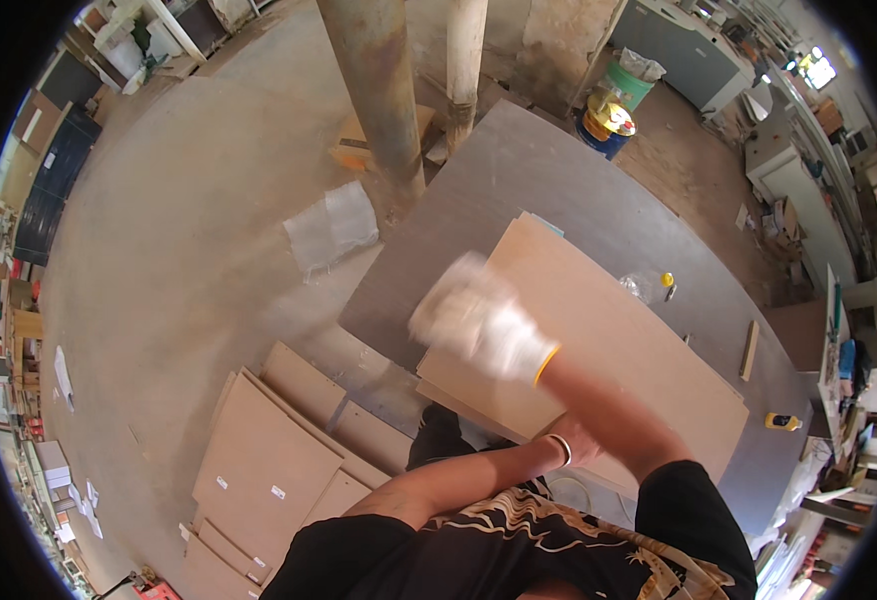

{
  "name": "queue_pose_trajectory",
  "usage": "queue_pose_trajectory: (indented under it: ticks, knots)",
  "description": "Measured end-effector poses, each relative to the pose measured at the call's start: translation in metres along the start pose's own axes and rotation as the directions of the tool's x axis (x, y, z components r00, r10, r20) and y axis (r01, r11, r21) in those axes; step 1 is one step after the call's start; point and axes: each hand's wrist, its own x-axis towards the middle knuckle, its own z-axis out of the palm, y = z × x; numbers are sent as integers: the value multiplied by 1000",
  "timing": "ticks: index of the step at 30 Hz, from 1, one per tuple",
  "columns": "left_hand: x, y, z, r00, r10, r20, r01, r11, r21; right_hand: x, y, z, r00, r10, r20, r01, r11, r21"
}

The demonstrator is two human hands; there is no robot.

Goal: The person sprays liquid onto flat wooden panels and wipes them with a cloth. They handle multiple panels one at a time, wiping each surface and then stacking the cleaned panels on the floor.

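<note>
The flat tan wood-fibre board (599, 345) presents a smooth, matt face; the broad dark-grey tabletop (519, 155) beneath it appears smooth with a faint sheen. The white cloth glove (489, 325) looks matt, its texture blurred. The narrow silver-coloured metal bracelet (565, 449) is glossy, whereas the thick round grey-brown column (374, 85) shows a dull, stained surface.

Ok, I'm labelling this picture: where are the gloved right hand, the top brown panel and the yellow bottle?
Gloved right hand (481, 316), head view: blurred middle.
Top brown panel (601, 322), head view: upper face.
Yellow bottle (780, 422), head view: body.
</note>
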Motion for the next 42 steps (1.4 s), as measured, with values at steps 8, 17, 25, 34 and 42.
queue_pose_trajectory:
  ticks: [8,17,25,34,42]
  knots:
    - [1,-8,3,999,55,0,-55,998,39,-30,30,69,967,-31,254,138,899,-415]
    - [-15,7,1,956,69,286,48,922,-384,-18,-41,-12,970,229,82,-79,616,-784]
    - [-101,-9,-66,758,359,545,100,761,-641,-158,-31,53,890,-41,454,236,893,-382]
    - [-81,-152,-160,952,-219,214,305,639,-706,-335,-127,4,968,241,-63,-183,517,-836]
    - [83,-83,-9,984,-113,139,97,989,113,-256,-88,79,854,6,-520,-318,797,-514]
